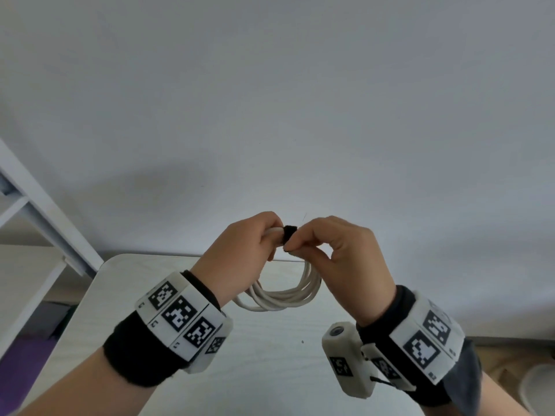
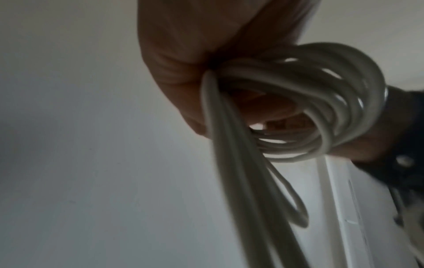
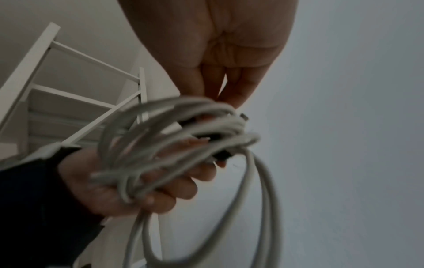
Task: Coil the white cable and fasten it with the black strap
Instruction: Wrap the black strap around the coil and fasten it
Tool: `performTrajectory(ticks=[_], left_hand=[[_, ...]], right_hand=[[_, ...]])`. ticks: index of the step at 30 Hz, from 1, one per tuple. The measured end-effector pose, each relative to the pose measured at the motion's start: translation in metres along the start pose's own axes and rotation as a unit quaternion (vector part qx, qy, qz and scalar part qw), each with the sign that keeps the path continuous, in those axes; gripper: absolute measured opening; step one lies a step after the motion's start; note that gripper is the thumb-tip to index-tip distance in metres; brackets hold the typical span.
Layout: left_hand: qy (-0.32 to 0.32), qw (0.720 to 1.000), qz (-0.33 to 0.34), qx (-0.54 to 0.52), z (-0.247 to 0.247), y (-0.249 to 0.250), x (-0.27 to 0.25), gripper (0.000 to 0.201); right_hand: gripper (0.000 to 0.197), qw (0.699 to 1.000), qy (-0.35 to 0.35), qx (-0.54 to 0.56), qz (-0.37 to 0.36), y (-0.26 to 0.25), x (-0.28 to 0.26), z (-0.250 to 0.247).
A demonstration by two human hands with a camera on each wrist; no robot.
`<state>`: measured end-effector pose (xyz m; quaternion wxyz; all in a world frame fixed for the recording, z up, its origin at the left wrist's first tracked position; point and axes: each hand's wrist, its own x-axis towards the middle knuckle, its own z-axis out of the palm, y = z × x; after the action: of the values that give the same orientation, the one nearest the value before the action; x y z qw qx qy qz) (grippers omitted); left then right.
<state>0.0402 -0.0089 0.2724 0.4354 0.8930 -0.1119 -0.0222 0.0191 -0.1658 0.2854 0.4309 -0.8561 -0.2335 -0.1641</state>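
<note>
The white cable (image 1: pixel 282 294) hangs in several loops above the table, held up in the air between both hands. My left hand (image 1: pixel 255 238) grips the top of the bundle, fingers curled round the strands. The black strap (image 1: pixel 289 234) wraps the bundle just right of that grip, and my right hand (image 1: pixel 303 246) pinches it between thumb and fingertips. The left wrist view has the cable (image 2: pixel 286 108) coming out of the fist (image 2: pixel 183 63). From the right wrist the coil (image 3: pixel 183 136) is blurred, a dark bit of strap (image 3: pixel 221 155) showing beside the left fingers (image 3: pixel 174 188).
A pale wooden table (image 1: pixel 270 355) lies below the hands, its far edge against a plain white wall (image 1: pixel 270 115). A white shelf frame (image 1: pixel 39 211) stands at the left. A round white object (image 1: pixel 540 388) sits on the floor at the lower right.
</note>
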Motion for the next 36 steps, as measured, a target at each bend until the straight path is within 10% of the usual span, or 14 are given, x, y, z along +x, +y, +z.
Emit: performTrajectory(ticks=[11, 36], left_hand=[[0.007, 1.000, 0.018, 0.001, 0.001, 0.010, -0.004, 0.021], [0.049, 0.989, 0.091, 0.110, 0.002, 0.018, -0.010, 0.018]], right_hand=[[0.014, 0.975, 0.102, -0.188, -0.062, 0.012, -0.010, 0.011], [0.035, 0.964, 0.082, -0.251, 0.003, 0.015, 0.016, 0.024]])
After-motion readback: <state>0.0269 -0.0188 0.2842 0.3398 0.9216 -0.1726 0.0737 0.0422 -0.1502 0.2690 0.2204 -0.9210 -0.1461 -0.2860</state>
